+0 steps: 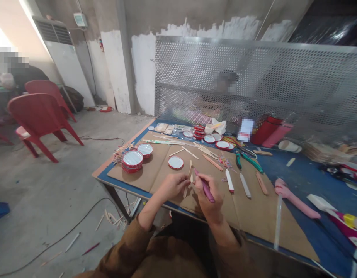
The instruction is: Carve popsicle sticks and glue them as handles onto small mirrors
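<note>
My left hand [173, 186] is closed, pinching a thin wooden stick [191, 166] that stands up past the fingertips over the cardboard. A purple pen-shaped tool [208, 190] lies in the closed grip of my right hand [213, 200], its tip pointing at the stick. Whether that tool is a pen or a knife is too small to tell. Just beyond my left hand lies a round white disc with a red rim [175, 162]. More such discs are piled in a stack [132, 160] farther left. To the right of my hands rest a white marker-like tube [229, 181] and a grey one [245, 185].
A cardboard sheet [158, 175] covers part of the blue table [297, 170]. Green-handled pliers [250, 162], a pink glue gun [297, 200] and a red bottle [266, 130] are on the right. Behind stands a perforated metal panel [190, 69]. Red chairs [41, 112] and a person are at left.
</note>
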A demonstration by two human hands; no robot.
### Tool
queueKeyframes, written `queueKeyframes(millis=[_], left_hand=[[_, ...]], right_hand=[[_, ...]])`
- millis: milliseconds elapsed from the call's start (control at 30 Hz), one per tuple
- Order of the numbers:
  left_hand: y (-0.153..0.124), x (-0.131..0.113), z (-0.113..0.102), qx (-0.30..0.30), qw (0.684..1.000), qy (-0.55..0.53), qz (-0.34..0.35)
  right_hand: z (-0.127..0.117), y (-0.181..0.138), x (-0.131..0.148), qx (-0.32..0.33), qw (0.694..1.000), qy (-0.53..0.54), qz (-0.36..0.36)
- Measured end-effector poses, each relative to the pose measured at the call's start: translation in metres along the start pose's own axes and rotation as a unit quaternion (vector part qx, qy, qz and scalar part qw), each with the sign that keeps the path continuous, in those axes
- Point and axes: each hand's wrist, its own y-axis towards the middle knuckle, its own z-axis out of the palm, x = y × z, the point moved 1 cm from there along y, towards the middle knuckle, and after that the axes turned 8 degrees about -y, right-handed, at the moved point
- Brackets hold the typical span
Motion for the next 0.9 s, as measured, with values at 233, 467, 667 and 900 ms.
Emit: queueKeyframes(millis=[233,467,667,900], left_hand=[[0.0004,0.0021,0.0009,-0.004,1.0,-0.007,0.0],[-0.0001,0.0036,0.0014,-0.012,1.0,-0.009,0.014],[-0.0007,0.0036,0.0016,-0.013,1.0,-0.015,0.006],[0.0007,0.0048,0.002,-0.017,1.0,-0.005,0.013]], right_hand=[[-0.0001,0.0007,0.0001,0.013,1.0,-0.008,-0.015],[0.0003,-0.0008,-0.0004,0.026,0.999,0.018,-0.02],[-0.0007,-0.0018,-0.0016,0.005,1.0,0.0,0.018],[-0.0003,0.0006,0.0004,0.014,1.0,-0.001,-0.027]])
